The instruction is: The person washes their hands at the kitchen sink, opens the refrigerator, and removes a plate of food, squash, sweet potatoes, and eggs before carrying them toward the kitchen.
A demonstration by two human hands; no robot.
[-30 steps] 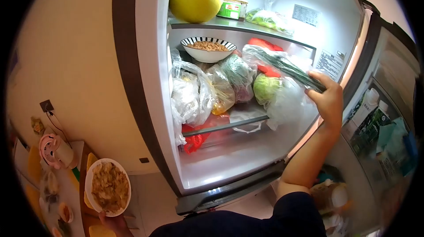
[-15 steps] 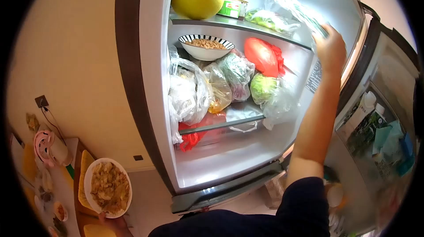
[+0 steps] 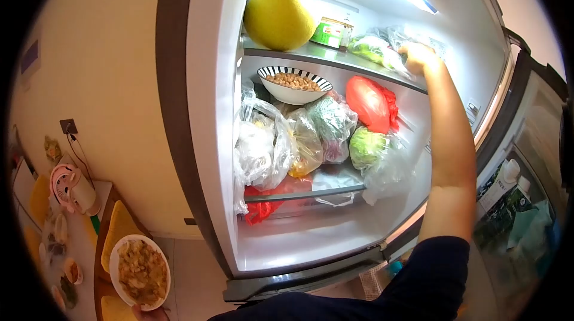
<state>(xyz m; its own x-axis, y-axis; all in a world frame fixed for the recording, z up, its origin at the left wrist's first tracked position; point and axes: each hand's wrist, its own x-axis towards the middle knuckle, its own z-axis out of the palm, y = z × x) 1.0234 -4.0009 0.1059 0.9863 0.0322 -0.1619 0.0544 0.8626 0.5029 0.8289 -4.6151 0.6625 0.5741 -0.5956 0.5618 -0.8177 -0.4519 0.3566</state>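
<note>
At the lower left, my left hand (image 3: 150, 314) grips the rim of a white plate (image 3: 116, 264) of brown and yellowish cooked food. My right hand (image 3: 422, 59) reaches into the open fridge, at the right end of the upper shelf. Its fingers are curled on a clear plastic bag (image 3: 402, 36), whose contents are mostly hidden by the hand. Just left of it lies a bag of green vegetables (image 3: 372, 50). Farther left on that shelf are a green-labelled tub (image 3: 328, 32) and a large yellow pomelo (image 3: 280, 19).
The lower shelf (image 3: 335, 192) carries a striped bowl of peanuts (image 3: 294, 86), a red plastic bag (image 3: 369, 104), a green cabbage (image 3: 366, 147) and several clear bags. The fridge door (image 3: 538, 141) stands open at right, with cartons (image 3: 501, 184). A table and yellow chair (image 3: 122, 231) are at left.
My right hand has lowered the plastic-wrapped bundle from a raised, slanted position onto the upper shelf, moving slightly left. The plate stays in my left hand, and the view has shifted.
</note>
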